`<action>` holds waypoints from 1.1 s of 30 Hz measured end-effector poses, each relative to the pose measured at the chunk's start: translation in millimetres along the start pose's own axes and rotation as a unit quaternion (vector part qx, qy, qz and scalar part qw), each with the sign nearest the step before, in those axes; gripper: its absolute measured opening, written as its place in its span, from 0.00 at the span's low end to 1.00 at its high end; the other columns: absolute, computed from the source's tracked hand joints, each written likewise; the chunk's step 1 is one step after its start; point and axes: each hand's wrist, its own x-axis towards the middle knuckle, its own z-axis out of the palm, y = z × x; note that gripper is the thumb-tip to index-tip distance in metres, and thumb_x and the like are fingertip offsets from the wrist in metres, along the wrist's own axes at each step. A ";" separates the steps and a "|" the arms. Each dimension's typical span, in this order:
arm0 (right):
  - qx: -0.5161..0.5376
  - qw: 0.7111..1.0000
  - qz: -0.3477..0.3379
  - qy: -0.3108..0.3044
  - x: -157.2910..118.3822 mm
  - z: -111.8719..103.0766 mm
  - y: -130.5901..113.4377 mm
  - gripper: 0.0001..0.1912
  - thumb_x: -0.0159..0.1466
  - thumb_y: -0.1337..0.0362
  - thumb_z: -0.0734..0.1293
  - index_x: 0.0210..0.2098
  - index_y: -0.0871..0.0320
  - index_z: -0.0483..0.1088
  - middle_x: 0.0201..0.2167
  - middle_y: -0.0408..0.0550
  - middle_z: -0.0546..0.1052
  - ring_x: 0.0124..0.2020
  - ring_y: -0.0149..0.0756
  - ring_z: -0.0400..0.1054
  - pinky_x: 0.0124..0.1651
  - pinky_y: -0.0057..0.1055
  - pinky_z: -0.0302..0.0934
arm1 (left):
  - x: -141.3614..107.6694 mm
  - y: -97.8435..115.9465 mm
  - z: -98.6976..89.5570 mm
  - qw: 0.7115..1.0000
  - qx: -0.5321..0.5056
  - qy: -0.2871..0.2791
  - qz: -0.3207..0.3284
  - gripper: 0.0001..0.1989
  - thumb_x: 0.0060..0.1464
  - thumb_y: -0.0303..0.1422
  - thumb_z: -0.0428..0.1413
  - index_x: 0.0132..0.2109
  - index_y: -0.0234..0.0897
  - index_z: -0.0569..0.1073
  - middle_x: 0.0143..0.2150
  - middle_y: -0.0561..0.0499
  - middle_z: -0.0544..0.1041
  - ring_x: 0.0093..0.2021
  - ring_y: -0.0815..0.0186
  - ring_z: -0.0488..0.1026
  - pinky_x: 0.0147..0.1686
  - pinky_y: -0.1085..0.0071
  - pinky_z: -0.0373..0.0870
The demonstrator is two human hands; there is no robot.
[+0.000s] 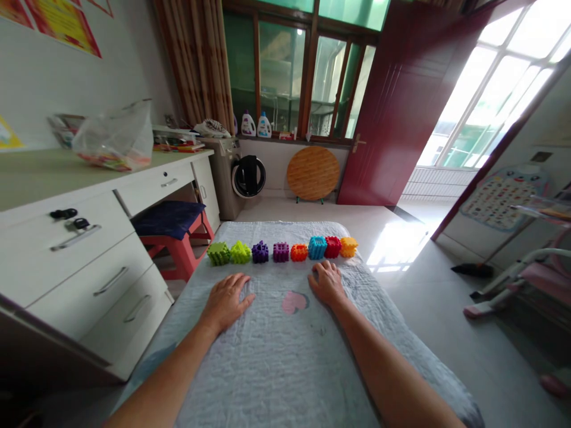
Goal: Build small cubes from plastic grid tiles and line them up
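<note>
A row of colourful toy blocks stands along the far end of a cloth-covered table (pixel 267 351). From left to right come a green block (pixel 218 254), a lime block (pixel 240 252), a dark purple block (pixel 260 252), a purple block (pixel 281 252), an orange block (pixel 299 252), a blue block (pixel 317 248), a red block (pixel 332 246) and a yellow block (pixel 348 247). My left hand (pixel 226 302) lies on the cloth below the lime block, fingers stretched out, holding nothing. Just short of the blue and red blocks, my right hand (pixel 328 283) rests empty with its fingers apart.
Left of the table are a white desk (pixel 156 184) with drawers and a red stool (pixel 178 238) with a dark cushion. A washing machine (pixel 223 178) and a round wooden board (pixel 313 173) stand by the window. At right is a pink-and-white chair (pixel 535 276).
</note>
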 end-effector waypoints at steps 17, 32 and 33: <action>0.074 0.997 0.020 0.011 5.3 5.5 16.5 0.08 0.58 0.62 0.65 0.37 0.55 0.71 0.38 0.48 0.70 0.43 0.40 0.61 0.47 0.33 0.52 | 0.2 -2.3 2.7 1.000 0.016 -0.018 -0.006 0.24 0.57 0.44 0.48 0.56 0.38 0.68 0.57 0.43 0.69 0.58 0.55 0.64 0.58 0.57 0.58; 0.239 0.910 0.248 0.231 63.9 -39.3 98.9 0.20 0.60 0.55 0.57 0.43 0.61 0.69 0.38 0.55 0.74 0.38 0.41 0.67 0.42 0.34 0.60 | -0.5 -1.1 4.8 0.999 0.036 -0.017 -0.005 0.23 0.58 0.43 0.48 0.57 0.37 0.68 0.58 0.43 0.69 0.59 0.54 0.63 0.59 0.57 0.58; 0.236 0.910 0.259 0.221 73.8 -43.8 108.6 0.22 0.60 0.54 0.57 0.45 0.63 0.68 0.40 0.57 0.74 0.40 0.42 0.67 0.43 0.35 0.60 | -0.4 -1.5 5.6 0.999 0.036 -0.016 -0.006 0.23 0.58 0.43 0.48 0.57 0.37 0.68 0.58 0.43 0.69 0.59 0.54 0.63 0.59 0.57 0.58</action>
